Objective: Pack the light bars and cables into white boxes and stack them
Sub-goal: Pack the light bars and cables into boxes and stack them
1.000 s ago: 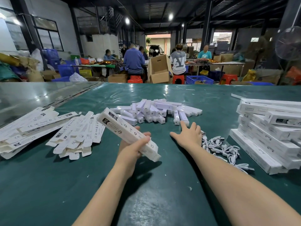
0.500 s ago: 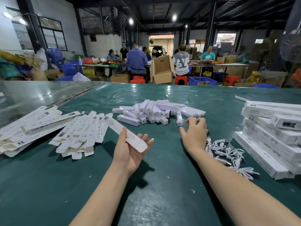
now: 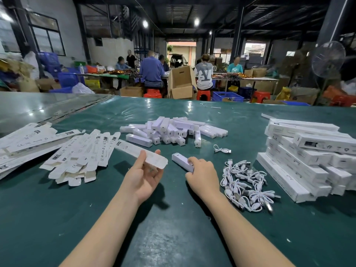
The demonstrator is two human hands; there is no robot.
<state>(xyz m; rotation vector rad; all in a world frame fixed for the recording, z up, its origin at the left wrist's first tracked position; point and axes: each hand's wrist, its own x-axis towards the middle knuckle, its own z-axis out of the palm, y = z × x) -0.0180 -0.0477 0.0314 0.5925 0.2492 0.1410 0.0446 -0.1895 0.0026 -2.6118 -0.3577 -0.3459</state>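
Dim hall under ceiling lamps (image 3: 145, 24), glare on the green table (image 3: 150, 105) (soft-edged shadows on it), wide-angle bowing at edges.

On the bench (image 3: 173, 237), flattened boxes (image 3: 81, 151) are lying left of the light bar pile (image 3: 169, 130), stacked boxes (image 3: 308, 155) right of it, and cables (image 3: 244, 185) before it to the right.

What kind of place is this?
Probably a packing workshop or small factory: piles of flat boxes, light bars and packed boxes on a big green table, and workers at tables behind.
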